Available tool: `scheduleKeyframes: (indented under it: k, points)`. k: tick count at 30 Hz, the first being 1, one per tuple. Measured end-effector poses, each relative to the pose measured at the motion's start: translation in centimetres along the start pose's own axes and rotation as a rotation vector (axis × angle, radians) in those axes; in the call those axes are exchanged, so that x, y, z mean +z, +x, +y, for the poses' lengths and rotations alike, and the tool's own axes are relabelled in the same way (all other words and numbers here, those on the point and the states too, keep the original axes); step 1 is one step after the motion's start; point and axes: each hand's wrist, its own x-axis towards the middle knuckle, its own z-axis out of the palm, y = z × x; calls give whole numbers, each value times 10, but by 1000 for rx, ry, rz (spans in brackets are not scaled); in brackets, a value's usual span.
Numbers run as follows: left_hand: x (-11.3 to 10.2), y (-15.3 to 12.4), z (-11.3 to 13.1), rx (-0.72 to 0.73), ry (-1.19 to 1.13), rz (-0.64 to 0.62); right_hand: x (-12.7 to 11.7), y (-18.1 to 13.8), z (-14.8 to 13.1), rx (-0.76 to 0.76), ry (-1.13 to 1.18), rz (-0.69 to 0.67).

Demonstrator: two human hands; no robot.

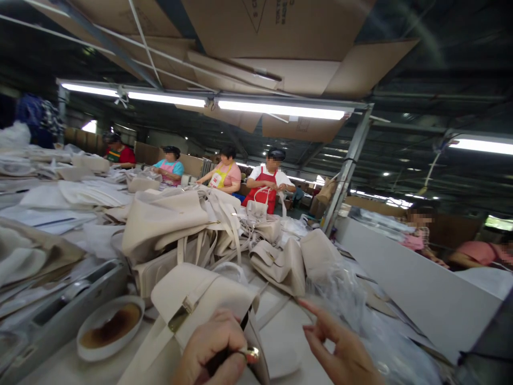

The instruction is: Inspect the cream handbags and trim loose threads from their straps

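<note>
At the bottom centre my left hand [212, 350] is closed around a dark, thin tool and rests on a cream handbag [188, 305] with a gold clasp. Beside it on the right, my right hand [340, 353] hovers over the table with fingers stretched out and apart, holding nothing. The bag lies on the long worktable [280, 326] just in front of me.
A heap of cream handbags [200, 224] and clear plastic wrap [352, 299] fills the table ahead. A white bowl of brown liquid [110, 326] sits at lower left by a grey tray. Several people work further along; a white partition [409, 278] runs along the right.
</note>
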Motion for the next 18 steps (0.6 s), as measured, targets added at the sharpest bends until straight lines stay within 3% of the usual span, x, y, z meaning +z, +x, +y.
scheduleKeyframes:
  k: [3, 8, 13, 15, 18]
  points:
    - [-4, 7, 14, 75, 7, -14, 4, -2, 1, 7, -45, 52]
    - [-7, 8, 14, 197, 0, -44, -1, -2, 4, 208, 30, 138]
    - [-9, 7, 7, 152, 29, -58, -18, 1, -16, 382, 112, 181]
    - [-6, 4, 4, 101, 11, -97, -21, 2, -29, 360, 108, 181]
    - [2, -5, 3, -99, -33, -150, -9, 0, -48, 280, 264, 135]
